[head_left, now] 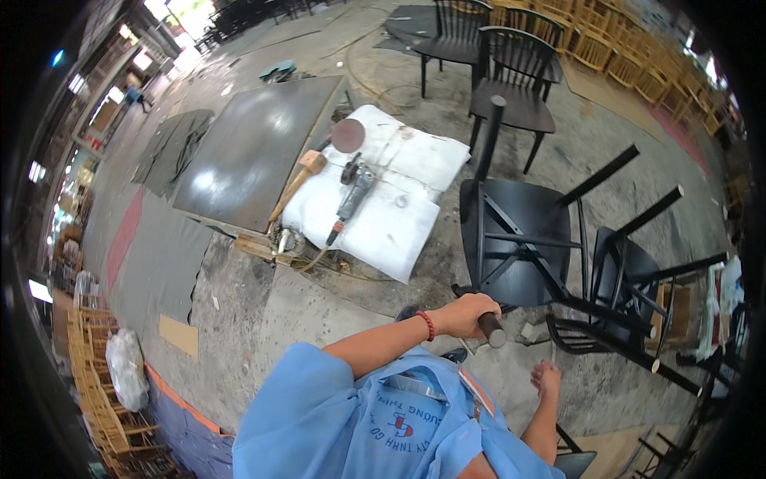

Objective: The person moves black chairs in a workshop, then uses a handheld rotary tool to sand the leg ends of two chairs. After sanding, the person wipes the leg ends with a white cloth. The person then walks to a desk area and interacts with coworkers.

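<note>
My left hand (pixel 465 316), with a red bead bracelet at the wrist, is wrapped round the end of a dark chair leg (pixel 491 328). The leg appears to belong to a black wooden chair (pixel 519 239) turned over in front of me, its seat underside and crossed braces showing. Lower right, my right hand (pixel 546 378) hangs in the air with loosely bent fingers and nothing visible in it. A second overturned black chair (pixel 618 271) lies just right of the first.
An angle grinder (pixel 356 195), a wooden mallet (pixel 311 164) and a brown sanding disc (pixel 348 136) lie on a white padded sheet (pixel 399 215). Left of it stands a low dark-topped table (pixel 259 148). Upright dark chairs (pixel 515 96) stand farther off.
</note>
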`<control>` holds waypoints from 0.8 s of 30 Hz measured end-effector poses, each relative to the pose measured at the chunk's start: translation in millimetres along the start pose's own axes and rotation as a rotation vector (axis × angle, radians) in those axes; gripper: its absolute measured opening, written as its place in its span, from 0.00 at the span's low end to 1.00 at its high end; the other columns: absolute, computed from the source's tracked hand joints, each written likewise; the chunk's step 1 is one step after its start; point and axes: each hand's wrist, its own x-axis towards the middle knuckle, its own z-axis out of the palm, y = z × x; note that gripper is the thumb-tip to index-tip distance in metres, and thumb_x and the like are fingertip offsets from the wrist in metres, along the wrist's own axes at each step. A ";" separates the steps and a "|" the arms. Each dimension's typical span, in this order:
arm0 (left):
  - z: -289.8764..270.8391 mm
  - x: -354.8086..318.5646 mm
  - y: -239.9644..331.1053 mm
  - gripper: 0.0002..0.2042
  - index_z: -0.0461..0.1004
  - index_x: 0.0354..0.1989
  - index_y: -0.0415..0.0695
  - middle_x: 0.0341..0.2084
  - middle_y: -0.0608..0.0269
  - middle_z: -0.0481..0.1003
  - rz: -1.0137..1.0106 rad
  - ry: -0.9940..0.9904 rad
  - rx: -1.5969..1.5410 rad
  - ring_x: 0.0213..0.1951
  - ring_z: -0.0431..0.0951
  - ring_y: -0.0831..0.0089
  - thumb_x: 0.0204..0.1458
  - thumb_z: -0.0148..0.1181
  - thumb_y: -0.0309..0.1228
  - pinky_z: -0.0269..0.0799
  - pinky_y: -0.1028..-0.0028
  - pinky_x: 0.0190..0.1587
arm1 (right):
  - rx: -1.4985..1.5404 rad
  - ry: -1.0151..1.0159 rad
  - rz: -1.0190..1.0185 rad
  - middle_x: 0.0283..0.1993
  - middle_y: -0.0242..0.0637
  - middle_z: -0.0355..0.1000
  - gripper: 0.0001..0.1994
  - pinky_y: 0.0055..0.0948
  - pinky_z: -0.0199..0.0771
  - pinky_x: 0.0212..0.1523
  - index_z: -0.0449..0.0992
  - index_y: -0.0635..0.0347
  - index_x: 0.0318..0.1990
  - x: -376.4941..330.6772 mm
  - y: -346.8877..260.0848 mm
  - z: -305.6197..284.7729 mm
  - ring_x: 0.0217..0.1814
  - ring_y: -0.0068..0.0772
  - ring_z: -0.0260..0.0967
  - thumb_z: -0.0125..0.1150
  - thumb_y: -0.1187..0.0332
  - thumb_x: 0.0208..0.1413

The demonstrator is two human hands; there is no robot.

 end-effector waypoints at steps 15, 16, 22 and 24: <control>-224.7 -173.2 -171.2 0.20 0.76 0.37 0.32 0.32 0.38 0.78 -1.137 0.547 0.296 0.38 0.79 0.44 0.54 0.53 0.42 0.75 0.51 0.44 | -0.690 -0.226 -0.215 0.38 0.44 0.77 0.16 0.40 0.76 0.35 0.78 0.65 0.44 -155.0 73.5 123.9 0.36 0.40 0.75 0.54 0.61 0.59; -224.6 -171.7 -170.6 0.19 0.77 0.35 0.34 0.33 0.37 0.78 -1.073 0.536 0.299 0.39 0.80 0.45 0.52 0.55 0.41 0.74 0.51 0.45 | -0.714 -0.260 -0.298 0.40 0.44 0.77 0.17 0.40 0.76 0.37 0.78 0.65 0.45 -158.7 56.0 137.2 0.38 0.40 0.74 0.55 0.60 0.58; -228.0 -164.9 -130.8 0.11 0.71 0.21 0.40 0.18 0.52 0.74 -0.909 0.699 -0.203 0.23 0.75 0.58 0.44 0.60 0.36 0.70 0.62 0.29 | -0.764 -0.485 -0.689 0.51 0.45 0.76 0.25 0.41 0.75 0.49 0.77 0.62 0.53 -177.1 -38.5 218.5 0.52 0.40 0.73 0.60 0.51 0.57; -216.2 -169.7 -101.3 0.10 0.68 0.21 0.44 0.14 0.66 0.67 -0.912 0.753 -0.502 0.16 0.68 0.72 0.46 0.62 0.34 0.64 0.69 0.21 | -0.732 -0.539 -0.672 0.59 0.49 0.71 0.29 0.43 0.68 0.59 0.74 0.58 0.59 -177.0 -79.7 250.0 0.60 0.45 0.69 0.58 0.47 0.57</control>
